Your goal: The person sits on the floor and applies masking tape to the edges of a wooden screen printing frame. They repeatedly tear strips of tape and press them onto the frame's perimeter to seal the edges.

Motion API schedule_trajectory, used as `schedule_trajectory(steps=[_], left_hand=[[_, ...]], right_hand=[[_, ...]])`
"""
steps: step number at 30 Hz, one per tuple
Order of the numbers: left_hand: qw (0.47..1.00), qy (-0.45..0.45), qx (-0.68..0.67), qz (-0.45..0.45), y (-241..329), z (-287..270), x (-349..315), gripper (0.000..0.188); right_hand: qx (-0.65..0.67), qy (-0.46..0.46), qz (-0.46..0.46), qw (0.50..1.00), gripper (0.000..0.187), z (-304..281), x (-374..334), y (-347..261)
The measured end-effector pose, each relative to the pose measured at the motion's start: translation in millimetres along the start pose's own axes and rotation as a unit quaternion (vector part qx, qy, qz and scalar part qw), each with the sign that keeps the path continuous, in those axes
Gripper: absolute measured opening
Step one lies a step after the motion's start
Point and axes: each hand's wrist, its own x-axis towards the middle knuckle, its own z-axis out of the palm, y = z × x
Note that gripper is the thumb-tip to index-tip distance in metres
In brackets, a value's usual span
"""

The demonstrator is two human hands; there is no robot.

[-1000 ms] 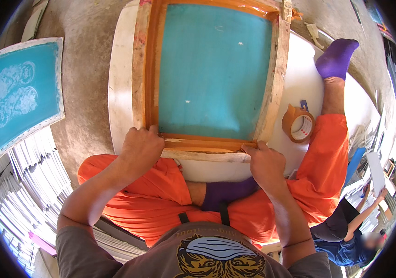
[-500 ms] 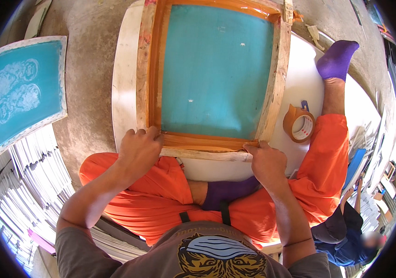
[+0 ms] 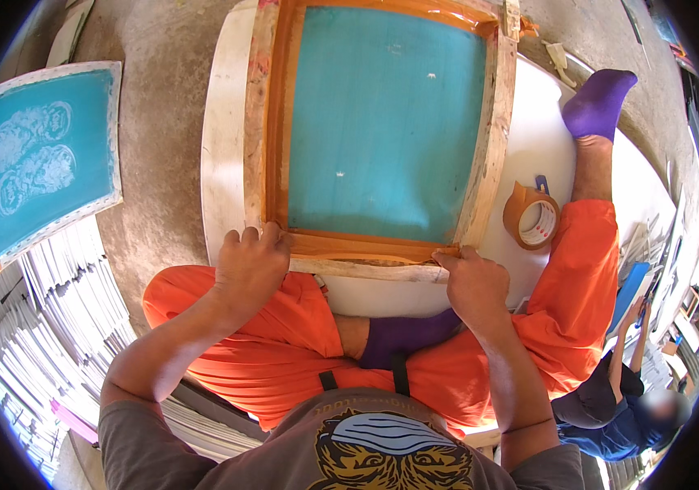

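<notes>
In front of me lies a wooden screen-printing frame [image 3: 486, 151] with a blue-green mesh [image 3: 386, 131]. Brown tape [image 3: 274, 106] lines its inner sides. A strip of the same tape [image 3: 366, 250] runs along the near inner side, its front edge slightly wavy. My left hand [image 3: 253, 263] is closed at the near left corner, fingertips curled over the frame by the strip's left end. At the near right corner, my right hand [image 3: 478, 284] pinches the strip's other end, thumb and index finger together. A roll of brown tape [image 3: 516, 214] stands to the right of the frame.
The frame rests on a white board [image 3: 225, 155] between my bent legs. Another blue screen [image 3: 51, 155] leans at the left above stacked white sheets [image 3: 59, 294]. A blue-handled tool [image 3: 541, 184] touches the tape roll. Another person [image 3: 611, 416] is at the lower right.
The whole view has shifted slightly. Both my hands keep their places at the frame's near corners. The other person's arms and head have moved a little.
</notes>
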Motion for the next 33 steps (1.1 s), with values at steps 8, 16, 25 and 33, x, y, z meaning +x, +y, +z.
schedule_trajectory(steps=[8, 16, 25, 33], left_hand=[[0.997, -0.058, 0.034, 0.039, 6, 8, 9, 0.017], [0.994, -0.075, 0.046, 0.063, 9, 1, 12, 0.012], [0.984, -0.162, 0.022, 0.065, 6, -17, 21, 0.015], [0.995, -0.077, 0.006, 0.068, -2, 8, 7, 0.017]], right_hand=[[-0.003, -0.044, 0.009, 0.999, 0.039, -5, 1, -1], [0.013, -0.065, 0.017, 0.998, 0.042, -10, 2, -1], [0.018, -0.11, 0.024, 0.994, 0.041, -8, 4, 0], [0.055, -0.098, -0.003, 0.994, 0.042, 1, -2, 8]])
